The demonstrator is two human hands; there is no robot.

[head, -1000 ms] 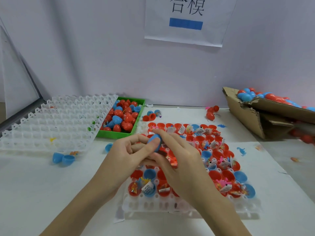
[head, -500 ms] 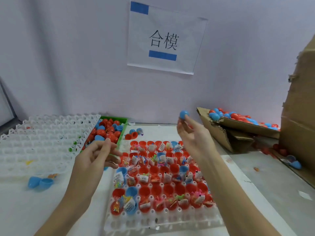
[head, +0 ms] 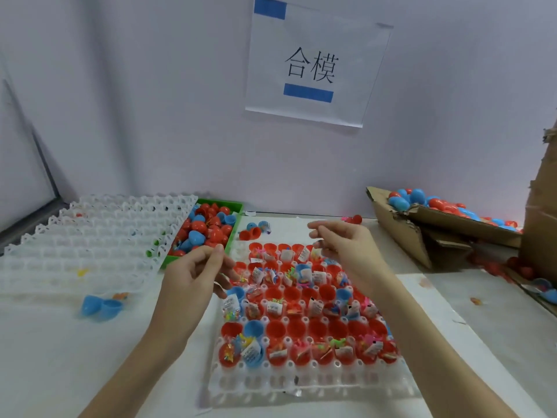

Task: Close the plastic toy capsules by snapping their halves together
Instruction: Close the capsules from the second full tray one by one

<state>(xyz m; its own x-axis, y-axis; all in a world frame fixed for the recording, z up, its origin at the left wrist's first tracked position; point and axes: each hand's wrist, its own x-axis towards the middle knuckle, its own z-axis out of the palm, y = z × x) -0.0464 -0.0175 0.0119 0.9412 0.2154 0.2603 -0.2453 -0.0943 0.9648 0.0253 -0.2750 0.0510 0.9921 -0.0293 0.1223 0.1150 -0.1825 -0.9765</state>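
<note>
While both hands hover empty, left hand (head: pixel 193 279) loosely curled, right hand (head: pixel 340 245) fingers relaxed and spread, open capsule halves (head: pixel 301 327) sit mouth-up in white tray (head: pixel 301 384) directly below; loose caps in green bin (head: pixel 233 236) nearer left hand

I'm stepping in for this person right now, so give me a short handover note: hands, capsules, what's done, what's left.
Left hand and right hand hover over the white tray; both hold nothing, fingers loosely bent.
Tray holds open red and blue capsule halves, many with toys inside.
Loose halves sit in the green bin.
Done: closed capsules piled in the cardboard box.
Left: every half in the tray is uncapped.
</note>
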